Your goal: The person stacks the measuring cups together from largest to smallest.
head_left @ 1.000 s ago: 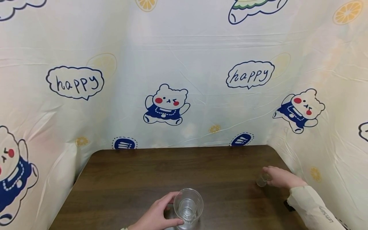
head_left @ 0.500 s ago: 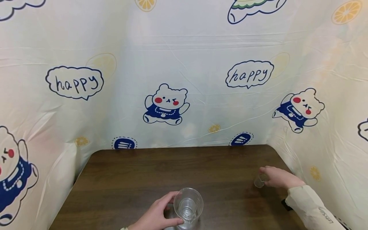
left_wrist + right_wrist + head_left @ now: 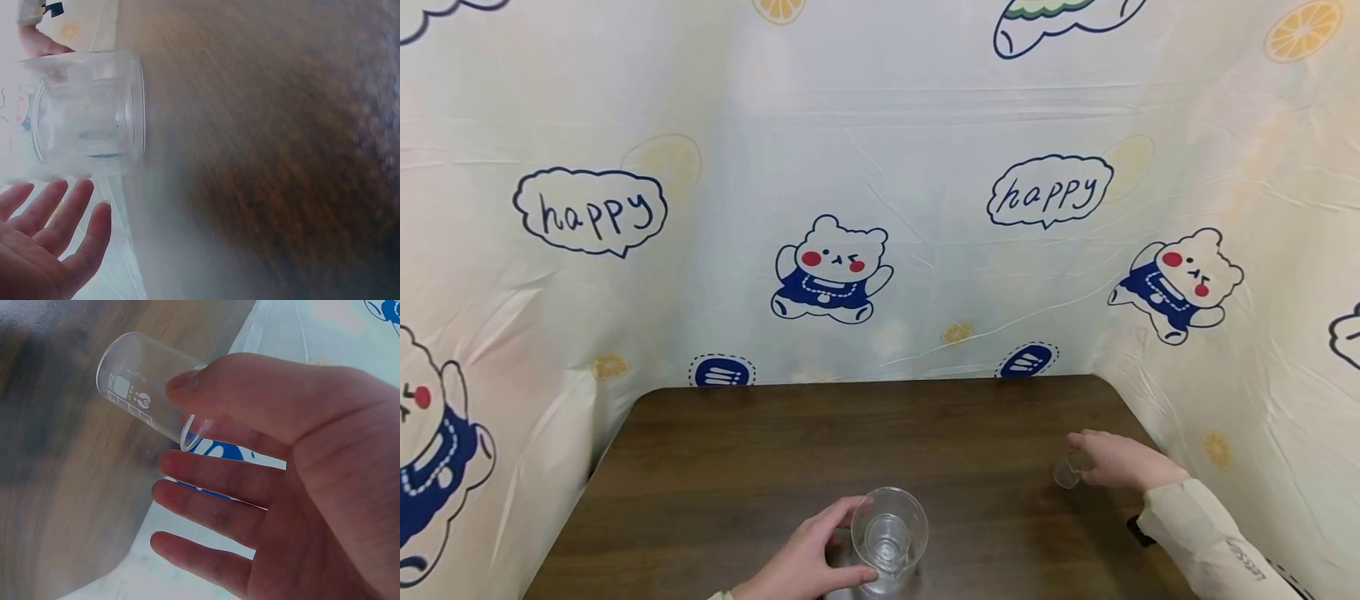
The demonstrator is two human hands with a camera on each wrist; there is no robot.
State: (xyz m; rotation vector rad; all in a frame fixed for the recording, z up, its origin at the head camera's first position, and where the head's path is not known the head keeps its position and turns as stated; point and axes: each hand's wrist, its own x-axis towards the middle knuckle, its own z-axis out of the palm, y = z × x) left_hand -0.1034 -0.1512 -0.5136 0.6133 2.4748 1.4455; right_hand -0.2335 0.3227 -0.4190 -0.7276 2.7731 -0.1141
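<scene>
A large clear glass beaker (image 3: 917, 521) stands upright on the dark wooden table near its front, with a smaller beaker (image 3: 81, 119) nested inside. My left hand (image 3: 808, 554) holds the large beaker from its left side, thumb at the front and index finger behind. In the left wrist view its other fingers spread beside the glass. At the table's right side, my right hand (image 3: 1123, 462) pinches a small clear beaker (image 3: 137, 387) near its rim between thumb and index finger. White printed markings show on this small beaker's wall, and the other three fingers extend apart from it.
The brown wooden table (image 3: 737, 467) has rounded back corners. Pale printed cloth (image 3: 925, 283) with bears and orange slices hangs behind it and along both sides. A small black object (image 3: 1141, 532) shows beside the right sleeve (image 3: 1198, 529).
My right hand has moved slightly left with the small beaker. The left hand stays at the large beaker, and the head view has shifted a little.
</scene>
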